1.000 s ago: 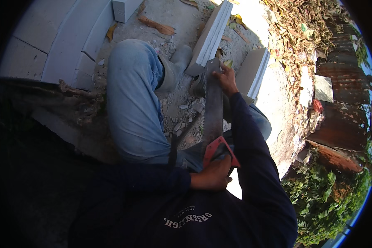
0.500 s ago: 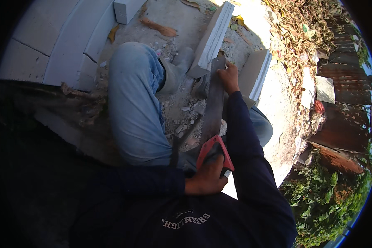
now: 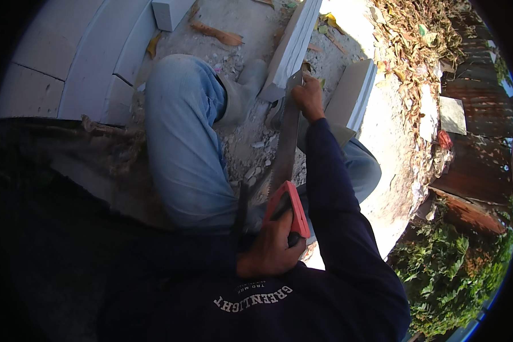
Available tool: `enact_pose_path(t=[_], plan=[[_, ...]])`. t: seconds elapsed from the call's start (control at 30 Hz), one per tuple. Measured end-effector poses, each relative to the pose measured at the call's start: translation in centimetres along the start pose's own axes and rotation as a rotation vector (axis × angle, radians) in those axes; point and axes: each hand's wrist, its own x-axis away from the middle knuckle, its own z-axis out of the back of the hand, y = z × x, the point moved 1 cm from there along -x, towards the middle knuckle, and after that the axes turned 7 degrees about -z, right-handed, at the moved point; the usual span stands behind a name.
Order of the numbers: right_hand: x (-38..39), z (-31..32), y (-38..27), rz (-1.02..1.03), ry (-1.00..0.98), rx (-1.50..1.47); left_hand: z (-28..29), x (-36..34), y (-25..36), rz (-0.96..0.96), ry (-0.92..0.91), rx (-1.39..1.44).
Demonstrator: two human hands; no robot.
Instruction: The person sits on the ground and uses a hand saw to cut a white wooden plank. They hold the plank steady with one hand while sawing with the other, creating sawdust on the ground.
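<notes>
A hand saw with a long, dark grey steel blade (image 3: 287,142) and a red handle (image 3: 300,211) is held lengthwise between bent legs in faded blue denim trousers (image 3: 179,137), its handle close to the body and its tip pointing away. The left hand (image 3: 272,248) wraps its fingers around the handle, presumably for control. The right hand (image 3: 309,100) grasps the blade's far end between its fingers, probably to keep the thin steel from bending. One long, pale grey rectangular block (image 3: 294,43) and a similar, second block (image 3: 346,94) rest on the rubble-strewn ground (image 3: 246,142), either side of the tip, perhaps spaced for legroom.
</notes>
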Motion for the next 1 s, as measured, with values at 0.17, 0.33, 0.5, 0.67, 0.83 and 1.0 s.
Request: enact_pose_path(t=[0.17,0.33,0.5,0.67,0.83,1.0], plan=[[-0.1,-1.1,-0.8,0.035,0.046,-0.017,-0.1,0.1,-1.2,0.106,0.051,0.012],[-2.5,-1.3,-0.7,0.064,0.038,0.001,0.3,-1.5,-1.8,0.084,0.059,0.046],[-3.5,-2.3,-1.3,0.019,0.058,0.078,1.0,-2.3,-2.6,0.032,0.073,-0.011],[-6.1,-2.8,0.3,0.061,0.008,0.134,1.6,-3.8,-2.1,0.134,0.046,0.08],[-5.9,-2.2,1.1,0.092,-0.101,0.244,2.6,-4.8,1.2,0.275,0.02,0.177],[-1.9,-2.6,-0.9,-0.024,-0.117,0.132,2.3,-2.9,3.0,0.206,0.152,0.123]])
